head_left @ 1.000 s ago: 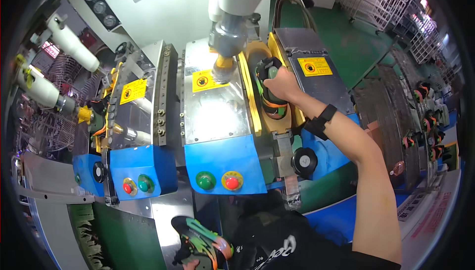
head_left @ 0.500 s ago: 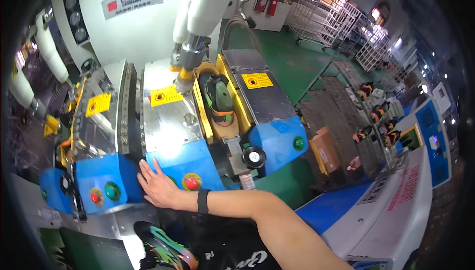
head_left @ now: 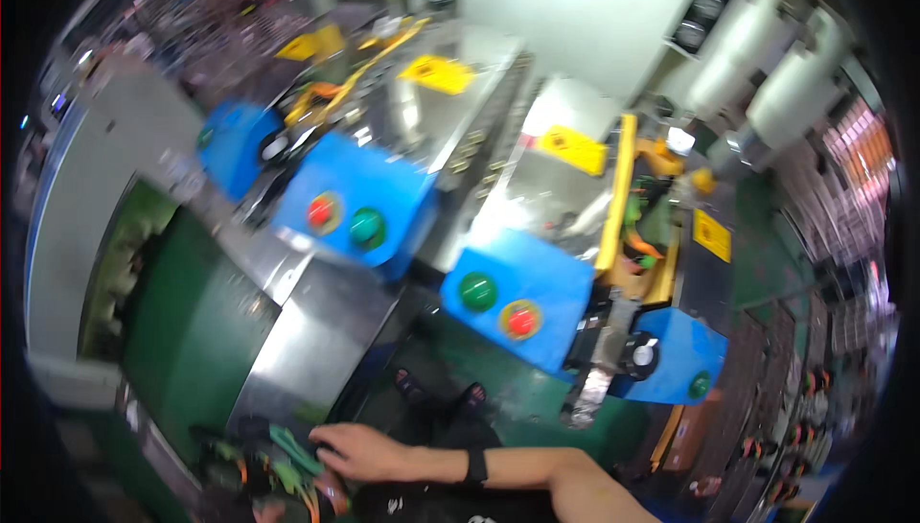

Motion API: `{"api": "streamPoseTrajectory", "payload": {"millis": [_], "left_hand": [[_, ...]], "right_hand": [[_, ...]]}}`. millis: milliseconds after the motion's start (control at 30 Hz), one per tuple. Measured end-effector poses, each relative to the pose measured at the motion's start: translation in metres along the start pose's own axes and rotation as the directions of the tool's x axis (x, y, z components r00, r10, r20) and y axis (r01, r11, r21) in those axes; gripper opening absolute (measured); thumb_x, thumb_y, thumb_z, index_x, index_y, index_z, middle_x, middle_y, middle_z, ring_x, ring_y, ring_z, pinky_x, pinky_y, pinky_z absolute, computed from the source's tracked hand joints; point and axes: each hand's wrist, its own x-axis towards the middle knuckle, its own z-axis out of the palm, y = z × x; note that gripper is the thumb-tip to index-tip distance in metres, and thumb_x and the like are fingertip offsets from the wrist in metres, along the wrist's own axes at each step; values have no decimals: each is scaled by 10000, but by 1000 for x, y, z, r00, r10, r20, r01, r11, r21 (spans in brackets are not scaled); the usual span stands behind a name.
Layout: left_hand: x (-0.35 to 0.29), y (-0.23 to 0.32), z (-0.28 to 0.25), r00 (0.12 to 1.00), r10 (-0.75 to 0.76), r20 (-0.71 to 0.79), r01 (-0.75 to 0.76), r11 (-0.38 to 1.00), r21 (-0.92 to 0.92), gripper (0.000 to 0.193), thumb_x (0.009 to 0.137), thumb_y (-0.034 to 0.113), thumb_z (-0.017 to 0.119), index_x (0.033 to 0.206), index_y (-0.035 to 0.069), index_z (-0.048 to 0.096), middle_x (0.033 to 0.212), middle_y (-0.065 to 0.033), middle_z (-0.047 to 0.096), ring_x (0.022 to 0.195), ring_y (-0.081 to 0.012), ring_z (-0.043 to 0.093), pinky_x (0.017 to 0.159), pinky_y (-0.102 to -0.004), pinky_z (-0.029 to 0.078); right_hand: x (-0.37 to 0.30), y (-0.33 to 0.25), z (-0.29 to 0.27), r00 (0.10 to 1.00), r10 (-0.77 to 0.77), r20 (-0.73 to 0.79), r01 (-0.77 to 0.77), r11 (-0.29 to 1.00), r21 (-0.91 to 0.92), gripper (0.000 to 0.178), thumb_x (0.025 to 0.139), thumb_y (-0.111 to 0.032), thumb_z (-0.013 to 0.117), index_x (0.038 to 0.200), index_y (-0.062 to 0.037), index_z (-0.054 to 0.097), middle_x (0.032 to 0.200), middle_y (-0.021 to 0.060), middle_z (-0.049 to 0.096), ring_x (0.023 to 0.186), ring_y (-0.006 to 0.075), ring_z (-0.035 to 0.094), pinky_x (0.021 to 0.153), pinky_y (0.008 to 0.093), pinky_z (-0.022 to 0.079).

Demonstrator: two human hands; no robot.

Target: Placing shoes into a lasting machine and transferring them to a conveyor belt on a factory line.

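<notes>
A dark shoe (head_left: 287,470) with green and orange patterning is low in the view, in front of my body, smeared by motion. My right hand (head_left: 362,453), a dark band at its wrist, reaches across to the shoe's green edge, its fingers loosely bent and apart. Only a small part of my left hand (head_left: 271,510) shows at the lower edge, against the shoe; most of it is cut off or blurred. In the machine's right-hand station, between yellow side plates, sits another green and orange shoe (head_left: 652,221). Both hands are away from that one.
Blue control housings carry a red button (head_left: 520,320), a green button (head_left: 477,291) and others. A bare metal ledge (head_left: 316,331) runs below the left station. White robot-like arms (head_left: 795,82) hang at upper right. Shelves with more shoes (head_left: 810,435) stand at far right.
My view has swung to the left, so the machine appears shifted right. My right hand has left the blue housing beside the buttons and come down to the shoe in front of me.
</notes>
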Motion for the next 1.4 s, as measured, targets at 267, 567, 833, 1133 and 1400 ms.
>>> {"api": "streamPoseTrajectory", "payload": {"millis": [267,567,833,1133,1400], "left_hand": [[137,-71,15,910,412,-52,-343,816,465,750,640,124,721,1294,-31,386,1232,-194,500,1160,-314,492,1036,-387,363],[100,-33,-72,775,522,-356,-385,837,387,872,758,8,684,1452,-56,160,1513,-223,211,1432,-318,179,1169,-404,130],[213,-18,-113,978,120,-169,-132,989,-61,494,709,-7,621,1190,21,512,1008,-53,586,876,-181,586,819,-328,495],[210,106,-127,886,-154,438,84,981,174,632,683,-58,551,1299,-22,412,1139,-151,562,995,-293,611,882,-407,525],[191,153,-48,-19,-180,984,-477,866,149,818,616,2,632,1386,53,359,1260,-149,513,1111,-295,575,953,-422,500]], "right_hand": [[29,13,-4,946,321,45,-315,943,-104,622,783,-163,695,1326,0,440,1269,214,551,1176,326,558,947,413,488],[75,30,180,823,557,112,-485,791,-372,964,722,-183,736,1425,102,141,1475,314,218,1383,454,231,1138,439,247],[123,20,197,738,658,147,-669,742,35,783,685,-17,621,1388,53,282,1216,209,520,1153,283,513,1022,336,377],[94,-71,141,886,398,-239,-217,809,546,767,688,36,607,1398,-4,319,1232,89,513,1160,168,468,1027,311,367],[-44,-222,239,453,168,-876,-80,986,148,751,688,-15,629,1385,-8,347,1261,82,499,1196,164,459,1057,319,337]]}}
